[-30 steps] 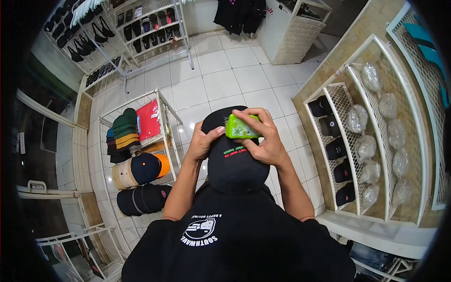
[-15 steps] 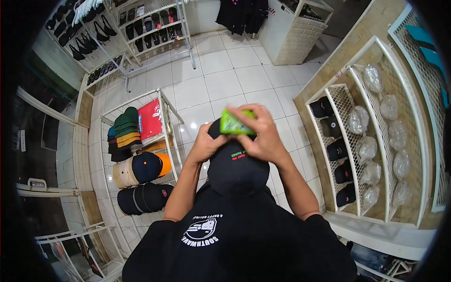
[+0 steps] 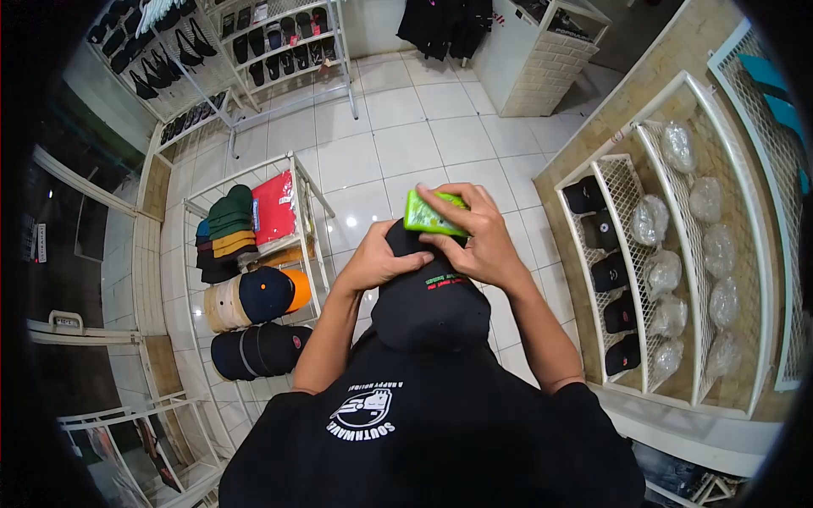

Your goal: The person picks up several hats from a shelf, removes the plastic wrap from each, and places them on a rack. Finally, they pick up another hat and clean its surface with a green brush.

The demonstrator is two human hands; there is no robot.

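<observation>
A black baseball cap (image 3: 428,317) with small red and green lettering is held in front of my chest, its brim pointing away from me. My left hand (image 3: 381,260) grips the left side of the brim, thumb on top and fingers underneath. In my right hand (image 3: 478,237) is a bright green block-like item (image 3: 428,213), pinched by the fingers over the brim's far edge. The right thumb reaches back along the brim. What the green item's underside looks like is hidden.
On the left a white rack (image 3: 322,199) carries stacked caps (image 3: 262,292) and a red packaged garment (image 3: 273,209). Wall shelves (image 3: 631,203) on the right hold black caps and plastic-wrapped ones. A white brick-pattern counter (image 3: 542,72) stands at the back, beside hanging black clothes (image 3: 445,25).
My right hand and the green item have shifted slightly right along the brim and sharpened from a blur. The left hand has opened its thumb a little across the brim.
</observation>
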